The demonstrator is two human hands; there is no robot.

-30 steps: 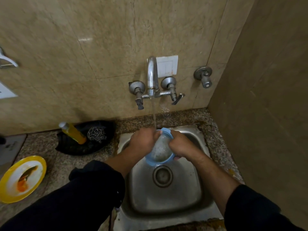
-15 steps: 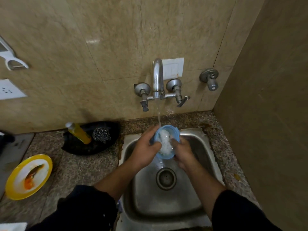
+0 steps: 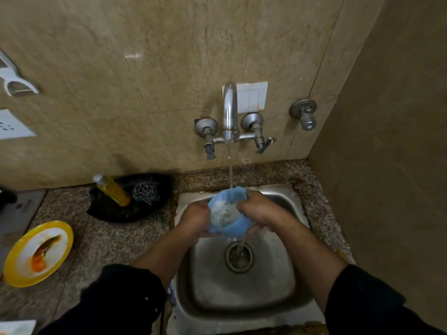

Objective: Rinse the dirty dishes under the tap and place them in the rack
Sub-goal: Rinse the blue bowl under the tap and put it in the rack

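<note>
A small round light-blue plastic bowl (image 3: pixel 228 213) is tilting under the running steel wall tap (image 3: pixel 229 112), water frothing inside it, over the steel sink (image 3: pixel 242 293).

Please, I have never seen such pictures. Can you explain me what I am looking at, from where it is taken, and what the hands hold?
No machine here: a person wears a camera on the head, looking down. The left hand and right hand both hold a blue bowl under running water from the tap, over a steel sink. On the counter to the left lie a yellow plate with food stains and a black dish holding a yellow bottle and a steel scrubber. No rack is visible.
</note>
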